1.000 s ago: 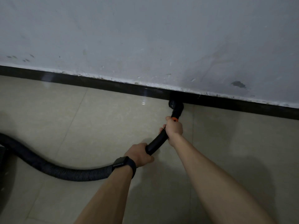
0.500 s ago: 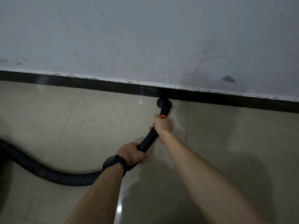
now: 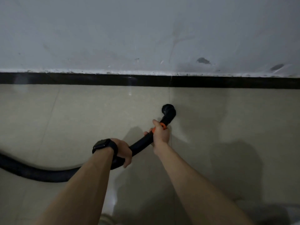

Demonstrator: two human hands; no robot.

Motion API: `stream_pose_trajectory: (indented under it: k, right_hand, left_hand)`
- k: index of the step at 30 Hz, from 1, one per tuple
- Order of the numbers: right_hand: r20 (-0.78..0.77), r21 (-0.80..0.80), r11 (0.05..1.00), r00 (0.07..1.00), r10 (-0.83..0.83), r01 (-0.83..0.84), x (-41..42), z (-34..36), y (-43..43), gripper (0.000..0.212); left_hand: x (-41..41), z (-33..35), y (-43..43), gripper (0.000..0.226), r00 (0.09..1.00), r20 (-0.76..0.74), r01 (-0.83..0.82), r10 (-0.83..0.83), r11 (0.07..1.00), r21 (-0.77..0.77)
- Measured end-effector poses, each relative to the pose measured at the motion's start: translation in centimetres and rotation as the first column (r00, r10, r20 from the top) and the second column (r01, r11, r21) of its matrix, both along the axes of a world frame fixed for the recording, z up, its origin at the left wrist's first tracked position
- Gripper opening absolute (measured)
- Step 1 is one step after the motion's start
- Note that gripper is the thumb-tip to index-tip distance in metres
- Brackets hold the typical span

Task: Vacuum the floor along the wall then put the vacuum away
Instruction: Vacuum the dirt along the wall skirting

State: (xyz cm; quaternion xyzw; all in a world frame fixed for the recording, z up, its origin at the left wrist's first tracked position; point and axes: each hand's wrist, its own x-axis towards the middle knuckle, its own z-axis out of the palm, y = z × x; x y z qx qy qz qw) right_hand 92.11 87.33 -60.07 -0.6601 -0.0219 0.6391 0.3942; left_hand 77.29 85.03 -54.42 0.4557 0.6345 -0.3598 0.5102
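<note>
**Nozzle low on the tiles, short of the skirting**

Right of centre: round black nozzle down at the beige floor – contact not clear – near the black skirting but apart from it. Right hand curled round the hose just below the orange collar, thumb up. Left hand – watch on the wrist – wrapped round the bend lower down, fingers closed. Hose trailing off to the left edge. Scuffed grey wall across the top.

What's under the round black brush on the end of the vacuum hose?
Beige floor tile lies around the brush head, beside a tile joint. The patch right beneath it is covered, so dust there cannot be seen.
</note>
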Motion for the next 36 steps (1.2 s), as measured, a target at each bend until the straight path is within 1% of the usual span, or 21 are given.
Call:
stream_pose_trajectory:
  k: [1, 2, 3, 4, 6, 9, 12, 14, 18, 20, 23, 26, 31, 36]
  right_hand:
    - [-0.043, -0.013, 1.000, 0.999, -0.020, 0.020, 0.1, 0.1, -0.9, 0.033]
    - [-0.060, -0.026, 0.999, 0.997, -0.040, 0.038, 0.3, 0.0, -1.8, 0.031]
    - [-0.032, -0.042, 0.998, 0.998, -0.047, 0.045, 0.5, -0.5, -2.6, 0.031]
    - [0.029, -0.061, 0.998, 0.999, -0.025, 0.027, 0.7, -1.0, -3.5, 0.032]
    - [0.123, -0.095, 0.995, 0.992, 0.019, -0.008, 0.7, -2.1, -5.5, 0.038]
    - [0.182, -0.141, 0.990, 0.982, 0.056, -0.030, -0.2, -2.5, -8.4, 0.039]
    - [0.199, -0.200, 0.980, 0.979, 0.042, -0.002, -0.9, -2.3, -10.7, 0.040]
    - [0.190, -0.235, 0.972, 0.982, 0.022, 0.023, -0.9, -2.2, -11.9, 0.041]
    - [0.196, -0.244, 0.967, 0.981, -0.017, 0.066, -0.4, -1.4, -12.5, 0.042]
    - [0.216, -0.226, 0.971, 0.976, -0.022, 0.072, 0.5, -1.0, -11.8, 0.042]
    - [0.246, -0.204, 0.977, 0.969, -0.015, 0.067, 2.0, -0.7, -10.1, 0.043]
    - [0.258, -0.200, 0.976, 0.966, -0.036, 0.089, 3.5, -0.6, -8.7, 0.040]
    - [0.219, -0.182, 0.971, 0.969, -0.114, 0.156, 6.1, -1.0, -8.3, 0.025]
    - [0.196, -0.167, 0.973, 0.973, -0.125, 0.159, 8.4, -0.2, -7.1, 0.019]
  left_hand:
    - [-0.4, 0.2, -0.2, 0.056, 0.999, -0.020, 0.046, -0.047, 0.998, -0.039]
    - [-0.8, 0.4, -0.5, 0.052, 0.993, -0.034, 0.111, -0.114, 0.990, -0.082]
    - [-1.2, 0.6, -0.9, 0.043, 0.981, -0.042, 0.183, -0.189, 0.976, -0.123]
    - [-1.6, 0.9, -1.4, 0.032, 0.965, -0.046, 0.248, -0.258, 0.956, -0.158]
    - [-2.2, 0.9, -2.4, 0.024, 0.925, -0.049, 0.358, -0.376, 0.909, -0.215]
    - [-2.6, 0.9, -3.6, 0.027, 0.838, -0.073, 0.514, -0.541, 0.827, -0.226]
    - [-2.9, 0.8, -4.5, 0.045, 0.770, -0.101, 0.597, -0.630, 0.768, -0.232]
    - [-3.4, 0.5, -5.0, 0.047, 0.756, -0.129, 0.612, -0.641, 0.763, -0.205]
    - [-3.1, 0.6, -5.1, 0.039, 0.764, -0.173, 0.611, -0.622, 0.783, -0.119]
    - [-2.2, 0.8, -4.5, 0.036, 0.776, -0.156, 0.602, -0.612, 0.791, -0.107]
    - [-0.6, 0.9, -3.7, 0.024, 0.807, -0.138, 0.566, -0.574, 0.819, -0.097]
    - [0.8, 0.9, -3.3, 0.033, 0.826, -0.165, 0.544, -0.539, 0.839, -0.018]
    - [3.0, 1.2, -2.4, 0.040, 0.866, -0.155, 0.489, -0.475, 0.870, 0.063]
    - [5.1, 1.3, -1.4, 0.039, 0.896, -0.129, 0.440, -0.424, 0.889, 0.129]
